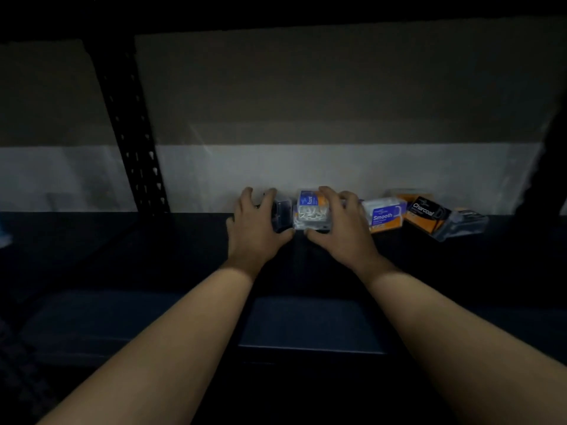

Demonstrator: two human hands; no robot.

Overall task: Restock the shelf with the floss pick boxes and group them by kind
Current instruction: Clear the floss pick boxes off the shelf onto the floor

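Observation:
Both my arms reach onto a dark shelf [184, 237]. My left hand [254, 222] grips a dark floss pick box [282, 214] at the back of the shelf. Right beside it, my right hand [340, 225] grips a clear box marked "Round" [311, 210] with white picks inside. To the right lies a white, blue and orange "Smooth" box [383, 214]. Further right a black and orange "Charcoal" box [425, 214] lies tilted, with another dark box [466, 222] against it. A faint orange box [405, 193] shows behind them.
A black perforated shelf post [132, 133] rises at the left. A pale wall [306, 167] closes the back of the shelf. A dark bin or box [313, 326] sits below the shelf's front edge between my forearms. The scene is dim.

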